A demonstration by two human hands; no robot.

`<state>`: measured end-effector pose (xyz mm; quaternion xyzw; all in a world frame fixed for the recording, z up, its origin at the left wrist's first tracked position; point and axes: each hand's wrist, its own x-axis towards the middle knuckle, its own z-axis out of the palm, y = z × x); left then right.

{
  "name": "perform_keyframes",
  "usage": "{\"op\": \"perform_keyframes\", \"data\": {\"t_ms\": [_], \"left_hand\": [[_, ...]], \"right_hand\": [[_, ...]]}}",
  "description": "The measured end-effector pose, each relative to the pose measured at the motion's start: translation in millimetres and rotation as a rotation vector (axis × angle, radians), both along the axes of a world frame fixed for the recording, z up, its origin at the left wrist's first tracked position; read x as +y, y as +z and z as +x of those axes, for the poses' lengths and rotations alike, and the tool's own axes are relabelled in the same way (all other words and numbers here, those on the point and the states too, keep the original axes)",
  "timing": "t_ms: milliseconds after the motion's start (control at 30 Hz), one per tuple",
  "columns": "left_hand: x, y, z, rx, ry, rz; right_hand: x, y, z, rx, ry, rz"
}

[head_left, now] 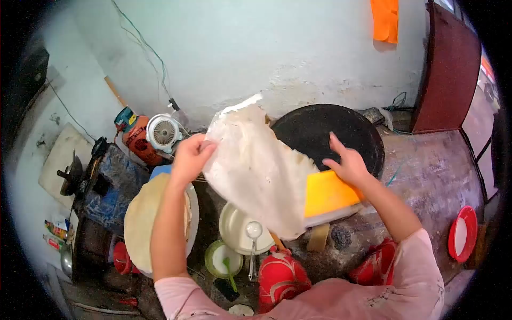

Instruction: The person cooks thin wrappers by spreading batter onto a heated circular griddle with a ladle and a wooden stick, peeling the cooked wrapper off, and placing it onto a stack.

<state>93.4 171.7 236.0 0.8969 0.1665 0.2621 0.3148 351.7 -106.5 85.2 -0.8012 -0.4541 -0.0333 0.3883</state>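
Note:
A large, thin, pale flatbread hangs in the air, its near edge pinched between the thumb and fingers of my left hand. The sheet covers the left part of a round black griddle. My right hand is free of the flatbread, thumb and fingers spread, over the griddle's near edge and just above a yellow flat piece. Under my left forearm lies a round stack of similar flatbreads.
Below the flatbread stand a pale basin, a metal ladle and a green bowl of white liquid. A blower sits by the wall. On the right are a red basin and a dark red panel.

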Motion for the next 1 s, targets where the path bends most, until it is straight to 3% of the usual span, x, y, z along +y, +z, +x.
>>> {"op": "perform_keyframes", "data": {"t_ms": [100, 200, 233, 300, 333, 367, 400, 500, 567, 667, 733, 767, 833, 933, 1000], "left_hand": [[-10.9, 35.7, -43.2, 0.068, -0.021, 0.117], [-5.7, 34.5, -76.7, 0.054, 0.016, 0.172], [-1.7, 31.1, -86.5, 0.054, 0.029, 0.159], [18.5, 16.7, -100.4, 0.079, 0.08, 0.168], [34.6, 2.4, -105.2, 0.084, 0.139, 0.052], [53.1, -13.4, -109.2, 0.086, 0.195, -0.064], [78.6, -30.5, -114.5, 0.112, 0.206, 0.073], [155.9, -85.3, -123.1, 0.12, 0.339, 0.046], [175.2, -80.5, -118.9, 0.047, 0.592, -0.162], [216.7, -44.0, -137.6, -0.407, 0.644, -0.05], [176.9, 16.9, -169.9, -0.573, 0.714, 0.143], [183.7, 29.5, -194.5, -0.808, 0.539, -0.024], [136.1, 50.3, -250.8, -0.862, 0.664, 0.137], [89.7, 1.6, -331.8, -0.91, 0.726, 0.385], [56.5, -49.2, -364.3, -0.637, 0.986, 0.586]], "right_hand": [[55.3, 47.1, -2.3, -0.116, -0.142, -0.031], [94.3, 78.3, -3.9, 0.049, -0.2, 0.053], [109.7, 70.3, 3.0, -0.067, -0.182, 0.234], [131.4, 65.1, 13.6, -0.24, 0.07, 0.284], [136.8, 72.9, 8.5, -0.016, 0.08, 0.087], [147.4, 72.1, 12.2, -0.109, 0.138, -0.001], [156.5, 81.9, 2.9, -0.125, 0.142, -0.096], [188.3, 117.4, -21.2, -0.242, 0.163, -0.193], [215.3, 146.7, -37.5, -0.451, 0.17, -0.112], [237.2, 212.8, -88.7, -0.583, 0.113, 0.08], [235.1, 241.5, -124.3, -0.709, 0.139, 0.36], [231.8, 247.3, -139.7, -0.785, 0.18, 0.503], [218.2, 235.4, -180.0, -0.712, 0.335, 0.681], [227.5, 175.3, -221.2, -0.76, 0.603, 0.894], [230.3, 124.4, -247.0, -0.533, 0.729, 0.566]]}}
